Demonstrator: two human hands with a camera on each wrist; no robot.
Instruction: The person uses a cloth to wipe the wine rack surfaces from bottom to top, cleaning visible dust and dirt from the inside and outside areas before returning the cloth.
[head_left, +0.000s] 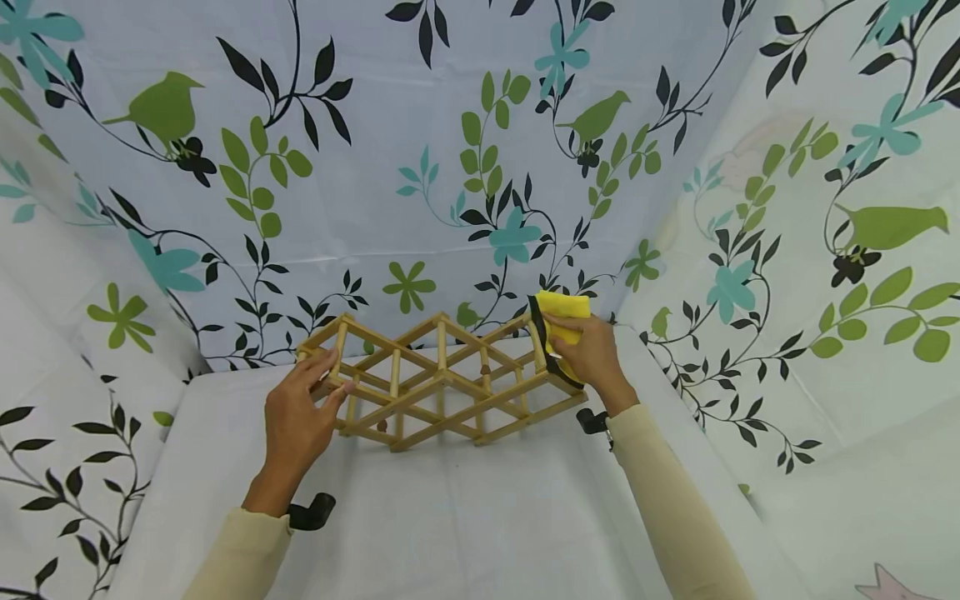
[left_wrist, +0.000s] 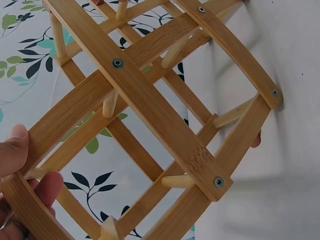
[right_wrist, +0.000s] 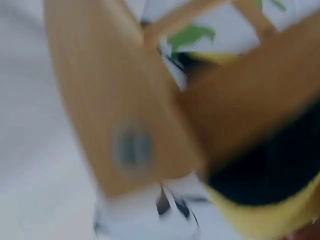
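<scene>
An expandable bamboo lattice rack (head_left: pixel 442 377), with crossed slats joined by round dowels and metal screws, is held up between both hands. My left hand (head_left: pixel 294 421) grips its left end; in the left wrist view the thumb (left_wrist: pixel 14 150) lies along one slat (left_wrist: pixel 150 111) and the fingers curl beneath. At the opposite end, my right hand (head_left: pixel 594 354) holds a yellow cloth (head_left: pixel 564 306) with a black edge around the end slats. Blurred in the right wrist view, the rack's slat end (right_wrist: pixel 95 95) hides most of the cloth (right_wrist: pixel 250 217) and hand.
Beneath the rack spreads a white-covered table (head_left: pixel 450 533). A curtain (head_left: pixel 375 192) printed with leaves, birds and flowers hangs behind it and along both sides. Each wrist carries a black camera mount, such as the left one (head_left: pixel 313 512).
</scene>
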